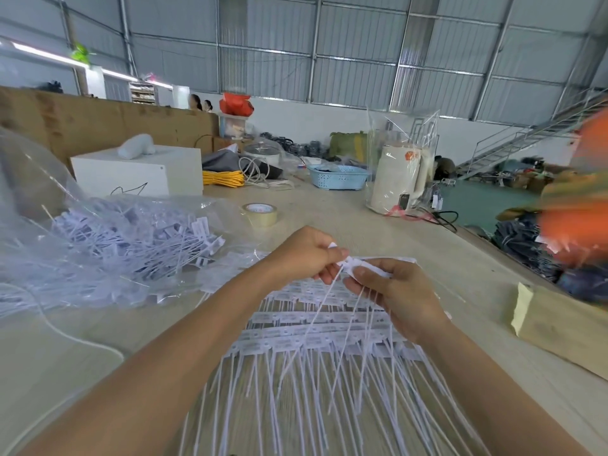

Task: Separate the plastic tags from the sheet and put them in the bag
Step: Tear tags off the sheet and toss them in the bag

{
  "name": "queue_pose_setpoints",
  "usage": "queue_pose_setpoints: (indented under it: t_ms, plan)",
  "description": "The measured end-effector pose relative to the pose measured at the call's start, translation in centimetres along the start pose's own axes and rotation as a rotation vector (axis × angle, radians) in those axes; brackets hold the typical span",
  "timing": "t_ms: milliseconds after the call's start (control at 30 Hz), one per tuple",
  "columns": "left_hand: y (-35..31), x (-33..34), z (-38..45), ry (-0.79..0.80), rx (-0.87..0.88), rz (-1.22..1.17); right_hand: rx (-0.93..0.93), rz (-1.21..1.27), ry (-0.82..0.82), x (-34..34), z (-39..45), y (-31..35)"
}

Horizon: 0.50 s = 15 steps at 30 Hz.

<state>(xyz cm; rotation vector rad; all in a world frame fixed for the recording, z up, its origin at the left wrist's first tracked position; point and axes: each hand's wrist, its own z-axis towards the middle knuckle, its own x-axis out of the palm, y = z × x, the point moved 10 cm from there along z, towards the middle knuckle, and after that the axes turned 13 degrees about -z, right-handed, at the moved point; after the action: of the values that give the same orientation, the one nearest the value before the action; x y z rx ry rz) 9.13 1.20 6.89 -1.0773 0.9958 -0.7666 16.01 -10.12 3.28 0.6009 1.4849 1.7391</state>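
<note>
Tags [345, 264] are held up over the table [329, 212], approx. centre of view, pinched between both hands. Left hand [304, 255] is closed on the head of one tag at the top edge of the strip; right hand [391, 291] is curled round the adjoining heads w/ thumb pressed on top. Long thin tails hang down from the grip.

More sheets [312, 334] lie flat on the table directly below the hands, rows of joined heads w/ tails fanned toward the viewer. Bag [65, 199], clear plastic, lies open to the left, near the sheets; loose separated tags [138, 245] are piled in and at its mouth.

Handling (judged, not measured):
- Weight: very light; a whole sheet can likely be lifted w/ one hand.
- Heads: small, flat, fairly stiff; best gripped here, close to the joint, one hand each side, so the snap or twist is kept short.
- Tails: thin, flexible, prone to tangling w/ neighbours. Not to be pulled; bending or stretching is probable.
- Surface: smooth plastic, probably slippery; a firm fingertip pinch is advised.
- Separated tags should be dropped head first into the bag mouth so tails are not snagged on the film.

Tape roll [260, 213] stands beyond the hands, well apart from the work.
</note>
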Motion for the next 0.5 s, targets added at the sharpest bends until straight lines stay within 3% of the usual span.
queue_pose_setpoints:
  t_ms: [200, 400, 500]
  plan:
    - [1.1, 0.6, -0.4, 0.013, -0.089, -0.003, -0.056, -0.12, 0.005, 0.0, -0.4, 0.8]
    - [2.3, 1.7, -0.6, 0.061, -0.287, -0.47, -0.182, -0.271, -0.082, -0.2, -1.3, 3.4]
    - [3.4, 3.3, -1.2, 0.152, -0.47, -0.663, -0.374, -0.509, -0.163, 0.4, -2.4, 5.4]
